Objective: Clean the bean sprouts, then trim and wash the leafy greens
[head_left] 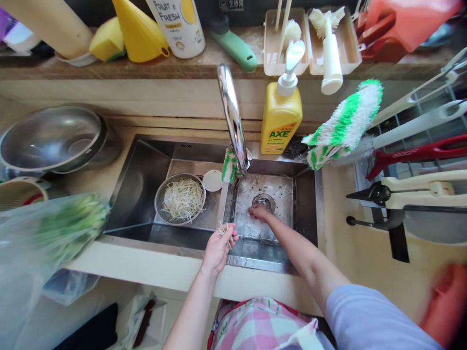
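My left hand (222,243) is closed around a small bunch of bean sprouts (223,227), over the front of the sink near the divider. My right hand (259,212) reaches down into the right basin (284,199), just left of the drain (265,201). Its fingers are curled together, and whatever they pinch is too small to make out. Thin bits of sprout and water lie scattered on that basin's floor. In the left basin (140,180) stands a round metal bowl (156,204) holding a heap of bean sprouts (184,198).
Above the divider arches a chrome faucet (232,112), with a green-and-white cloth (229,165) at its base. A yellow soap bottle (280,119) stands behind the sink. Metal bowls (54,138) and bagged greens (73,226) are at left; scissors (412,192) hang at right.
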Motion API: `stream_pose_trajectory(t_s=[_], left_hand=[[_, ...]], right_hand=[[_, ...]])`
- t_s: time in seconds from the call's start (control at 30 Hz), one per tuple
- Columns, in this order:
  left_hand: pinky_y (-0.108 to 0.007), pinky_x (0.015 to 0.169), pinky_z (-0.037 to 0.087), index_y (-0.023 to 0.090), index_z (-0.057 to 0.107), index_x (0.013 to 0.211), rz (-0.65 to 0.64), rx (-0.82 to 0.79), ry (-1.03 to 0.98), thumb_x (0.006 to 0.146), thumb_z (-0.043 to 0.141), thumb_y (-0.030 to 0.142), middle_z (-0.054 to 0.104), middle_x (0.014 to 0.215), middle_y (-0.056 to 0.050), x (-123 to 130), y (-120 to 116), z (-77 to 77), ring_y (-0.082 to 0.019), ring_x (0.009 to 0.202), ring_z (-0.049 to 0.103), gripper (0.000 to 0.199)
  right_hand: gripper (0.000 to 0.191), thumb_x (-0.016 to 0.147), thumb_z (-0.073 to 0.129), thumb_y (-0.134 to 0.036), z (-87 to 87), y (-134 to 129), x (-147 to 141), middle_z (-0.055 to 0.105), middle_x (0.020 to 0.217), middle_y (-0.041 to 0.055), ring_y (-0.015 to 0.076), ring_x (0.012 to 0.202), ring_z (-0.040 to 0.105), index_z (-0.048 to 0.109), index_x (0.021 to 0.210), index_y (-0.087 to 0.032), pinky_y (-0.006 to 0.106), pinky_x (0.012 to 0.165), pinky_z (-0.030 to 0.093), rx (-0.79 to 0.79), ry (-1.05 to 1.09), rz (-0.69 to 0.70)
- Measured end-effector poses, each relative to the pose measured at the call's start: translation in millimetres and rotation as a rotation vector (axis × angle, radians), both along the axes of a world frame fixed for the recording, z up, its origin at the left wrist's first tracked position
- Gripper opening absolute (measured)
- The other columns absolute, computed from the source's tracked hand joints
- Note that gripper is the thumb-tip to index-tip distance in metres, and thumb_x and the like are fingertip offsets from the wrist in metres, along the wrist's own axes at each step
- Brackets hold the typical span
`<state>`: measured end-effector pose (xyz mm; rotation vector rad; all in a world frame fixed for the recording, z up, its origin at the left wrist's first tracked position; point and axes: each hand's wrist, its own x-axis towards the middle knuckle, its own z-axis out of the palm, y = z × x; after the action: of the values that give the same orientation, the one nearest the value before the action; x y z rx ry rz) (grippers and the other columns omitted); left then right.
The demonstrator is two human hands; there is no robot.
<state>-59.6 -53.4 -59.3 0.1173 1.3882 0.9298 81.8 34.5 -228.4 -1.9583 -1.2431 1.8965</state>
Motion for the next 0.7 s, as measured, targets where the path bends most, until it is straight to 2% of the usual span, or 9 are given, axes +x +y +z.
stream_pose_trajectory(t_s=[0.13, 0.27, 0.37, 0.47, 0.53, 0.6, 0.7], left_hand=[[-0.015, 0.048, 0.038, 0.013, 0.06, 0.089, -0.054, 0.0, 0.038, 0.058, 0.075, 0.035, 0.06, 0.064, 0.001, 13.2, 10.9, -16.1, -0.006, 0.055, 0.055, 0.041], [-0.015, 0.046, 0.036, 0.013, 0.062, 0.086, -0.04, -0.004, 0.083, 0.055, 0.076, 0.034, 0.059, 0.062, 0.002, 26.7, 21.8, -32.7, -0.006, 0.052, 0.054, 0.04], [-0.015, 0.045, 0.033, 0.012, 0.062, 0.082, -0.041, 0.029, 0.094, 0.052, 0.077, 0.032, 0.057, 0.059, 0.002, 35.7, 27.2, -38.0, -0.006, 0.05, 0.051, 0.039], [-0.015, 0.045, 0.032, 0.012, 0.062, 0.077, -0.058, 0.074, 0.11, 0.053, 0.077, 0.034, 0.056, 0.058, 0.003, 41.5, 29.8, -37.2, -0.005, 0.049, 0.048, 0.037], [-0.015, 0.044, 0.03, 0.012, 0.061, 0.074, -0.094, 0.085, 0.127, 0.055, 0.075, 0.037, 0.054, 0.056, 0.003, 42.0, 30.7, -34.6, -0.004, 0.047, 0.046, 0.035], [-0.015, 0.044, 0.029, 0.012, 0.06, 0.072, -0.155, 0.086, 0.127, 0.057, 0.074, 0.038, 0.051, 0.054, 0.004, 39.6, 31.3, -30.9, -0.004, 0.047, 0.044, 0.034], [-0.015, 0.045, 0.03, 0.012, 0.059, 0.073, -0.316, 0.089, 0.073, 0.061, 0.071, 0.041, 0.054, 0.059, 0.003, 33.1, 31.9, -24.0, -0.004, 0.048, 0.045, 0.033]], right_hand=[[0.021, 0.077, 0.047, -0.026, 18.9, -15.4, 18.8, 0.062, 0.066, 0.0005, 0.0083, 0.053, 0.052, 0.065, 0.077, -0.015, 0.015, 0.049, 0.04, 0.116, -0.044, -0.031], [0.03, 0.078, 0.044, -0.038, 52.7, -40.4, 20.1, 0.061, 0.066, 0.0006, 0.0095, 0.05, 0.05, 0.064, 0.081, -0.016, 0.018, 0.045, 0.039, 0.287, 0.125, -0.159], [0.031, 0.077, 0.047, -0.043, 77.8, -57.4, 14.4, 0.059, 0.063, 0.0001, 0.0085, 0.044, 0.046, 0.062, 0.077, -0.017, 0.019, 0.042, 0.038, 0.298, 0.261, -0.266], [0.031, 0.077, 0.047, -0.045, 96.3, -68.6, 9.0, 0.059, 0.064, 0.0, 0.008, 0.043, 0.045, 0.06, 0.074, -0.017, 0.019, 0.041, 0.037, 0.271, 0.32, -0.328], [0.031, 0.078, 0.047, -0.045, 104.9, -72.4, 9.0, 0.059, 0.062, -0.0003, 0.0083, 0.044, 0.045, 0.061, 0.073, -0.017, 0.019, 0.041, 0.038, 0.3, 0.307, -0.299], [0.03, 0.08, 0.048, -0.042, 111.5, -73.3, 13.5, 0.059, 0.062, -0.0001, 0.0096, 0.05, 0.049, 0.062, 0.073, -0.017, 0.02, 0.047, 0.04, 0.389, 0.279, -0.2], [0.025, 0.081, 0.05, -0.036, 119.1, -69.4, 26.2, 0.063, 0.074, 0.0025, 0.0119, 0.061, 0.054, 0.064, 0.088, -0.016, 0.022, 0.056, 0.044, 0.571, 0.183, -0.111]])
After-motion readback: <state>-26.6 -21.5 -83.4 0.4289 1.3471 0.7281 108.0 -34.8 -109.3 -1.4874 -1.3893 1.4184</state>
